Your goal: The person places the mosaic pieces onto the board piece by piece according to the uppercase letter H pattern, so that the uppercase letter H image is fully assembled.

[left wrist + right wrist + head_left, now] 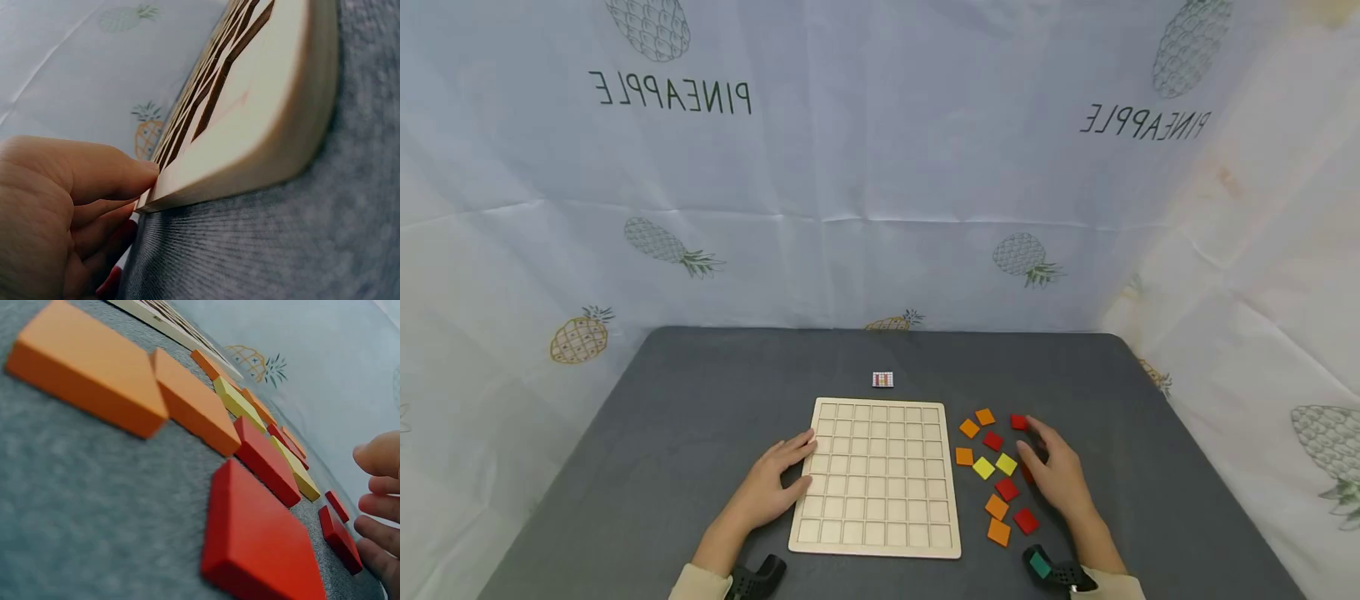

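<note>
A pale wooden board (877,479) with a grid of shallow square cells lies flat on the table. My left hand (767,487) rests at its left side, thumb and fingertips on the rim and spread apart. Up close in the left wrist view, the thumb lies along the board's edge (231,165). To the right of the board, my right hand (1060,471) hovers over the tiles with fingers and thumb apart. Its fingertips are right at a red square tile (1018,422). Another red tile (339,540) sits beneath that hand, partly hidden in the head view.
Several orange tiles (998,532), red tiles (1026,522) and two yellow tiles (983,468) lie scattered between board and right hand. A small patterned card (882,380) is behind the board. A pineapple-print cloth (865,167) hangs beyond the dark table (737,367).
</note>
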A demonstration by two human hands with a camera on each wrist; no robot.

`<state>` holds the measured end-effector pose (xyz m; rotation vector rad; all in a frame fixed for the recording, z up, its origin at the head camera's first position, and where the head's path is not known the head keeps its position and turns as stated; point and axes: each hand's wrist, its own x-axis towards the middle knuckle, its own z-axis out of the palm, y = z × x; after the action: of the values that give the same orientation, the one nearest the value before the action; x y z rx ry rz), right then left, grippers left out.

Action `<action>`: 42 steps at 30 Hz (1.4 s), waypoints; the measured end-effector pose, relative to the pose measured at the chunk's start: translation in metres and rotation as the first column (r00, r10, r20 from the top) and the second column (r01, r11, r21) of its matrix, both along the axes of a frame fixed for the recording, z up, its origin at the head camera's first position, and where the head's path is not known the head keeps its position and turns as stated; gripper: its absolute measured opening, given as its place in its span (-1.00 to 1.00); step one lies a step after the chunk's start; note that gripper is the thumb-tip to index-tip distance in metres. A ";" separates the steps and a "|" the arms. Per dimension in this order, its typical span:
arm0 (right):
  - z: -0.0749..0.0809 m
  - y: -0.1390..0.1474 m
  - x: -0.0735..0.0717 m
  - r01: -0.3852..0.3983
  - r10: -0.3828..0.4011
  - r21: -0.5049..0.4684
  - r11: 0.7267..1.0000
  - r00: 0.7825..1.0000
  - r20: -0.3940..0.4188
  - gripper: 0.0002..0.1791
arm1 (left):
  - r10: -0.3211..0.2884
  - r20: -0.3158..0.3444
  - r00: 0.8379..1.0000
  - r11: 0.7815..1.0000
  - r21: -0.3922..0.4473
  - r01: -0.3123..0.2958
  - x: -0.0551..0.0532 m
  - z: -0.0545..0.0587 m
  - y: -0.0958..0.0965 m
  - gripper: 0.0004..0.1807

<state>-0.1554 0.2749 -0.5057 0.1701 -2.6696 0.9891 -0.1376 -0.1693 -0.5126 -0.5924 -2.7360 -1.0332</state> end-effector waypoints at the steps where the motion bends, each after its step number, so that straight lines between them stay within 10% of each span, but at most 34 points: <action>1: 0.001 0.001 -0.001 -0.001 0.001 0.000 1.000 1.000 0.001 -0.44 | 0.002 0.012 1.000 1.000 0.007 -0.002 0.000 0.001 0.000 -0.48; 16: 0.000 0.015 -0.025 0.010 -0.005 -0.029 1.000 0.990 0.143 -0.43 | -0.006 0.124 0.992 1.000 0.026 0.003 -0.001 0.006 0.001 -0.45; 42: 0.001 0.009 -0.020 0.041 -0.041 0.014 0.999 0.998 0.047 -0.62 | 0.015 0.129 0.991 1.000 0.025 -0.019 0.001 0.007 0.001 -0.44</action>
<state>-0.1758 0.2841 -0.5042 0.0953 -2.7114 0.9756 -0.1369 -0.1684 -0.5056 -0.5143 -2.8277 -1.1393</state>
